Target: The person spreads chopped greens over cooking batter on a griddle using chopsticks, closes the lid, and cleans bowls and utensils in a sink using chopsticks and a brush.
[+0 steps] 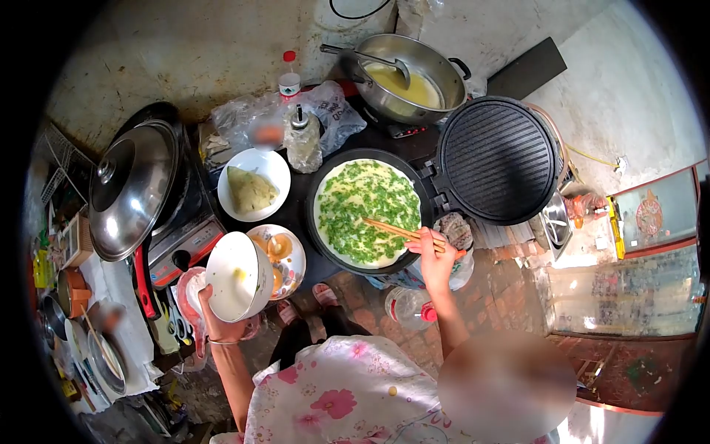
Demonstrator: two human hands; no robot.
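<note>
My right hand [435, 255] is closed around a pair of wooden chopsticks [396, 230], their tips at the chopped greens [362, 207]. The greens are spread over a pale round flatbread [323, 244] lying in the open electric griddle [310, 240]. With my left hand [216, 322] I grip the rim of a white bowl [235, 285], tilted and holding only yellowish traces. Right behind it sits a patterned plate [297, 255] with small orange-brown dishes or pieces I cannot make out. Another white bowl [233, 159] holds a folded cooked flatbread [251, 194].
The griddle's ridged lid [499, 159] stands open at the right. At the back are a steel wok [444, 92] with yellow liquid and a ladle [399, 66]. A lidded pan [133, 192] stands left. Scissors [177, 325] hang near the left edge; a large plastic bottle [405, 307] is below.
</note>
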